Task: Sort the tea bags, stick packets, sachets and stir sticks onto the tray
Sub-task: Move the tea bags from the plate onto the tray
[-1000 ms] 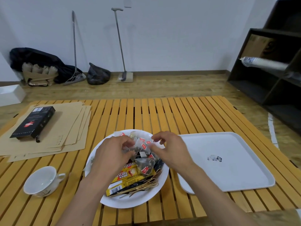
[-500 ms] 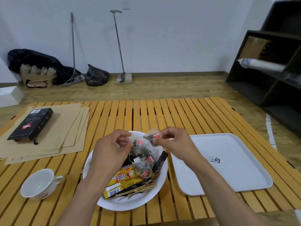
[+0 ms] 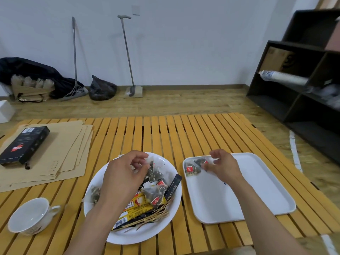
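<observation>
A white plate (image 3: 165, 219) near the table's front holds clear tea bags with red tags (image 3: 154, 195), yellow stick packets (image 3: 137, 203), a black stick packet (image 3: 173, 184) and wooden stir sticks (image 3: 156, 215). My left hand (image 3: 123, 177) hovers over the plate and pinches a tea bag (image 3: 151, 167) at its far side. To the right lies the white tray (image 3: 257, 192). My right hand (image 3: 220, 165) is at the tray's far left corner, fingers pinching a tea bag (image 3: 195, 166) that rests there.
A white cup (image 3: 30, 215) stands at the front left. Brown envelopes (image 3: 60, 153) with a black box (image 3: 24, 145) on them lie at the far left. A dark shelf unit (image 3: 303, 85) stands to the right, beyond the slatted table (image 3: 184, 133).
My right hand has carried a tea bag from the plate rightward to the tray's far left corner. My left hand stays over the plate, holding another tea bag.
</observation>
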### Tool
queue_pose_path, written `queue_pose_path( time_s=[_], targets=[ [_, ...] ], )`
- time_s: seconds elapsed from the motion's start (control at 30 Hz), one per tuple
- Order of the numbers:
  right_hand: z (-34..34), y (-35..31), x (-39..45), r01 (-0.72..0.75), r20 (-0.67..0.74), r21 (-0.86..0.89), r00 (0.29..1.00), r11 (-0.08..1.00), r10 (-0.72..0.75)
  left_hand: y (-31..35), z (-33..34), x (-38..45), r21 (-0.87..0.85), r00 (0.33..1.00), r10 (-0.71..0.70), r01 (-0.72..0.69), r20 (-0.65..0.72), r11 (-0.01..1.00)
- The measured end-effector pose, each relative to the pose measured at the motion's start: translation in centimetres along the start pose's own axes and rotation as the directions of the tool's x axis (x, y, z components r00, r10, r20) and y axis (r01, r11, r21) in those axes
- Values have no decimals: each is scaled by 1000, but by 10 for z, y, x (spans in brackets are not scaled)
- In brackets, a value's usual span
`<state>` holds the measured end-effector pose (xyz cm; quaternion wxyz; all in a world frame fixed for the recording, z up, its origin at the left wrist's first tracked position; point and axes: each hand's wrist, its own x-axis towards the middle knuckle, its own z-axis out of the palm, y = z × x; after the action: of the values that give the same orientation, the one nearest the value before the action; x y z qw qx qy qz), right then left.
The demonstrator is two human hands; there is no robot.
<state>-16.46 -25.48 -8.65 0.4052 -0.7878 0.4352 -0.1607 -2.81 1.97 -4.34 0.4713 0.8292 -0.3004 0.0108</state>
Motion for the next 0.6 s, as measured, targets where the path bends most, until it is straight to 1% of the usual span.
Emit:
queue_pose_path(
  time_s=[0.07,0.13,0.27,0.37,0.43,0.47,0.5,0.53,0.57,0.6],
  targets=[
    [-3,3,2,-31,-10,-82,1000,996,30,-1,1,0,2,1000,1,-1,6,1000],
    [-3,5,3,-37,-23,-120,999,992,35,-2,2,1,9,1000,4,-4,8,1000],
    [10,5,6,-45,37,-82,998,996,49,-3,2,2,7,1000,1,-1,9,1000],
    [12,-2,1,-39,68,-95,997,995,46,-3,1,2,-2,1000,-8,8,22,1000],
    [6,-10,-5,-12,25,-166,1000,986,16,-4,0,3,-5,999,-20,20,33,1000],
    [3,-15,-9,12,-26,-208,1000,978,-18,-4,-1,3,-10,999,-24,25,36,1000],
    [0,-23,-15,47,-77,-213,995,976,-65,-4,-1,3,-21,999,-32,33,40,999],
    [0,-32,-24,96,-102,-161,988,982,-113,-3,-1,3,-42,998,-42,44,44,998],
    [2,-43,-33,149,-79,-54,985,987,-153,-1,-2,3,-67,997,-54,57,48,996],
    [4,-53,-43,188,0,76,982,979,-189,0,-1,3,-94,996,-68,73,53,993]
  ],
)
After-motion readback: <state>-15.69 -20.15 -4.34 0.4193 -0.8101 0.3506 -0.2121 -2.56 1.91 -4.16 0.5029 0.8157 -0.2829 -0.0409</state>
